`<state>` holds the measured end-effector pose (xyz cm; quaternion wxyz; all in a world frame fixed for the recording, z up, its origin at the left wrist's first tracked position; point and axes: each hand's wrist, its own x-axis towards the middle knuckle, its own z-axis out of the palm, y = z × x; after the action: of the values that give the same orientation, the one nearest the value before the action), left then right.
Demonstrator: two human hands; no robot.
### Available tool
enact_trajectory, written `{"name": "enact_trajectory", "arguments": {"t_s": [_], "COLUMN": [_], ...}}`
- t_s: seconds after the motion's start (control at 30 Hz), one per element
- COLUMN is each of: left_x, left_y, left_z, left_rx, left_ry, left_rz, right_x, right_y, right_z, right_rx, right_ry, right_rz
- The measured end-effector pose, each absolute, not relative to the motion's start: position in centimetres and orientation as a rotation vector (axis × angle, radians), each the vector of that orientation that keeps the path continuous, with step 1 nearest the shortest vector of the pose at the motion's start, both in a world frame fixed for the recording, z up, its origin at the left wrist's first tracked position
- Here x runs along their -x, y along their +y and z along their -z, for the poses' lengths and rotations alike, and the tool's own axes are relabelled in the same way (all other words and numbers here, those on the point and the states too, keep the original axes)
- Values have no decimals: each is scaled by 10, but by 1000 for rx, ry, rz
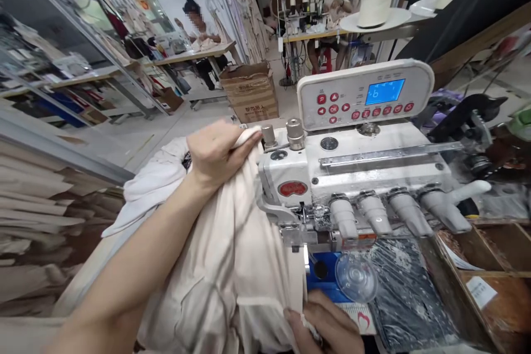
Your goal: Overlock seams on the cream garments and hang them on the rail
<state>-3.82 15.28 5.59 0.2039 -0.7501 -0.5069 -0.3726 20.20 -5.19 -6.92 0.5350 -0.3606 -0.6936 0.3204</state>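
Observation:
My left hand [219,149] is closed on the upper end of a cream cloth garment [240,232], lifting it beside the head of a white sewing machine [373,149]. The cloth hangs down in folds along the machine's left side. Low in the view, my right hand [326,323] pinches the garment's lower edge, left of a blue plate and a clear round dish [357,277]. Part of the right hand is cut off by the frame's bottom.
More pale cloth [153,171] lies left of my arm. A control panel [365,97] tops the machine, and a wooden compartment tray [493,276] stands at right. Beyond are a cardboard box [249,91] and two people seated at sewing tables.

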Motion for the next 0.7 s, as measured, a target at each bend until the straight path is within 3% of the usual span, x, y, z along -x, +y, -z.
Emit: {"name": "enact_trajectory", "arguments": {"t_s": [0.17,0.3,0.37,0.43,0.53,0.7], "left_x": [34,26,31,49,92,99], "left_y": [148,33,-36,-85,-99,-41], "left_z": [-56,13,50,65,34,-49], "left_rx": [2090,2335,2453,2520,2511,1975], "left_ry": [-1813,-1820,-1919,-1703,-1574,-1491], "left_rz": [867,1033,936,906,782,766], "right_x": [-200,-197,-197,-196,-195,-184], "right_y": [-37,-44,-45,-43,-43,-53], "right_z": [50,53,56,56,51,52], "right_rx": [887,923,895,876,898,938], "right_ry": [-1510,-1432,-1426,-1410,-1333,-1199], "right_rz": [-827,-937,-994,-1060,-1134,-1174]}}
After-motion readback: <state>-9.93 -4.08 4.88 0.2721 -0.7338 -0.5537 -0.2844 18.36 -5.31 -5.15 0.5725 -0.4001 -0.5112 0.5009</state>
